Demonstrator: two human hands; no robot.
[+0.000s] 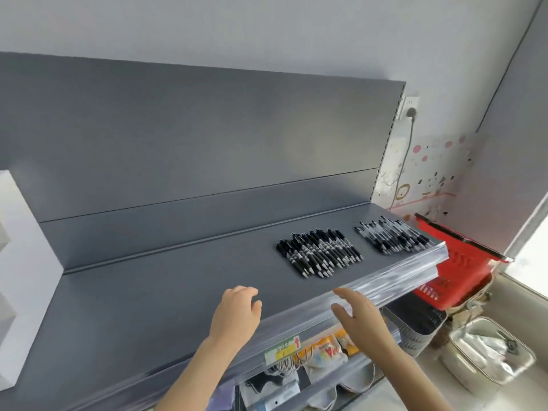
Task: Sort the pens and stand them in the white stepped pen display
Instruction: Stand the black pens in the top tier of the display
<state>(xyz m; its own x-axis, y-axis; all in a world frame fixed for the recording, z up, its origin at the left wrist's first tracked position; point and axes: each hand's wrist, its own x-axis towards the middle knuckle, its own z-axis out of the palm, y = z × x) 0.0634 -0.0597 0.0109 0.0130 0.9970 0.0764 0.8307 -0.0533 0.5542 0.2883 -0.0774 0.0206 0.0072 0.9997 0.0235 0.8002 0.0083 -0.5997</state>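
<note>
Grey metal shelf (148,307) carries a near heap of black click pens (318,252) and a far heap (391,237).
Left hand (237,314) has loosely curled fingers, right hand (358,317) straight ones; both hold nothing.

Matt grey metal shelf (166,292) with a glossy clear plastic edge strip (415,271); glossy black plastic pens (318,252).

A big grey shelf (148,307) has a tall grey back wall (178,129) and a shiny clear strip (385,280) along its front edge. A red basket (462,271) sits just past the shelf's right end. Under the front edge is a green and yellow tag (283,347) with a red arrow, near bright snack bags (326,353). A white socket (411,101) is on the wall, above pink dot stickers (430,161)
</note>
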